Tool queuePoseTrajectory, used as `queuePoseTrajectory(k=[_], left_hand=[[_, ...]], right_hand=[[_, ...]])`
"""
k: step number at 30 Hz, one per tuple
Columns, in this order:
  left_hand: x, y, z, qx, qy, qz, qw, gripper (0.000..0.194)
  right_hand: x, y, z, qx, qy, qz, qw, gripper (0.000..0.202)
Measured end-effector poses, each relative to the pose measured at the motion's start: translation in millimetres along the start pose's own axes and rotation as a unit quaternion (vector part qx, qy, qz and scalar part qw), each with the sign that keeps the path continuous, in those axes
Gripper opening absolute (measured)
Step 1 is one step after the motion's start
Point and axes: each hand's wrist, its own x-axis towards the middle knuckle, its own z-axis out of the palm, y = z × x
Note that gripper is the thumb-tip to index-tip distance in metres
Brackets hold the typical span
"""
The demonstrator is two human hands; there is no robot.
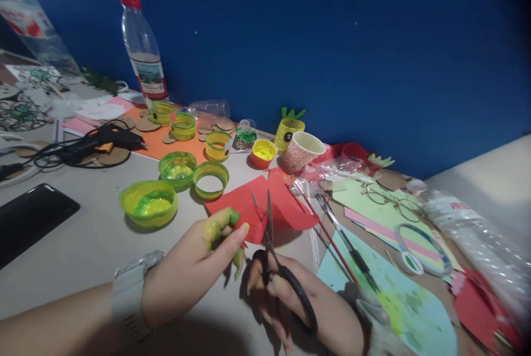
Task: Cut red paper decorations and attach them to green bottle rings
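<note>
Behind a grey worktop (95, 234), plain blue wall (265, 41) along the far edge. Near the middle of the front edge, grasping red paper (240, 198) between the thumb and paint-smeared fingers of the left hand (199, 262). Holding black-handled scissors (269, 242) in the right hand (317, 289), blades parted at that same paper. Just left of the paper, a bottomless yellow-green ring (211, 194), worktop showing through. Next to it, toward the left edge, a small yellow-green bowl (178, 183) with yellow paint inside; nearer the front edge, a wider yellow-green bowl (133, 213) with green and yellow paint in its base. Beyond, toward the far edge, three more painted rings (183, 132) in a slanting row, by orange paper (161, 143). Behind the red paper, a speckled cup (243, 146) with crumbly green matter, and just beside it an orange-red cup (260, 163) filled with yellow. Farther back, a yellow cup (286, 128) with an eye and green cut-out leaves, then a red-patterned paper cup (298, 155), bottom hidden from view. Along the far edge, a red-capped bottle (143, 46), labelled; at the far left corner, another labelled bottle (37, 19). By the right edge, a ribbed clear bottle (477, 245), contents too blurred to tell.
</note>
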Motion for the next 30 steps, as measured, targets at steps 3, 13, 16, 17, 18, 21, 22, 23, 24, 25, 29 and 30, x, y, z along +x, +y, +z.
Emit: queuePoseTrajectory(k=[3, 13, 16, 17, 18, 21, 22, 23, 24, 25, 29, 30], left_hand=[[1, -1, -0.9, -0.044, -0.037, -0.026, 0.998, 0.033], [0, 0, -4.8, -0.139, 0.02, -0.013, 0.99, 0.031], [-1, 2, -3.4, -0.12, -0.01, -0.017, 0.993, 0.032], [-1, 3, -3.1, -0.11, -0.017, -0.018, 0.994, 0.032], [-1, 3, -2.9, -0.099, -0.021, -0.017, 0.995, 0.031], [-1, 2, -2.8, -0.075, -0.033, -0.014, 0.997, 0.03], [-1, 1, -2.8, -0.073, -0.038, -0.012, 0.997, 0.03], [-1, 1, -2.7, -0.072, -0.043, -0.012, 0.996, 0.03], [-1, 0, -2.5, -0.074, -0.047, -0.014, 0.996, 0.029], [-1, 0, -2.4, -0.075, -0.05, -0.01, 0.996, 0.03], [-2, 1, -1.6, -0.088, -0.065, -0.021, 0.994, 0.03], [-1, 2, -1.5, -0.089, -0.066, -0.023, 0.994, 0.029]], right_hand=[[0, 1, -1, 0.003, 0.014, -0.008, 1.0, 0.05], [-3, -16, -3, -0.066, -0.056, 0.076, 0.993, 0.057], [-2, -17, -3, -0.072, -0.06, 0.078, 0.993, 0.061], [-2, -16, -4, -0.074, -0.061, 0.075, 0.993, 0.061], [-2, -16, -4, -0.075, -0.064, 0.07, 0.993, 0.061], [-3, -17, -4, -0.075, -0.066, 0.054, 0.994, 0.056], [-4, -18, -3, -0.076, -0.062, 0.048, 0.994, 0.056], [-4, -18, -2, -0.078, -0.055, 0.041, 0.995, 0.055], [-5, -18, -2, -0.081, -0.048, 0.033, 0.995, 0.056], [-5, -18, -1, -0.082, -0.041, 0.026, 0.995, 0.056], [-6, -16, -1, -0.076, -0.048, 0.008, 0.996, 0.058], [-6, -15, -1, -0.075, -0.051, 0.006, 0.996, 0.059]])
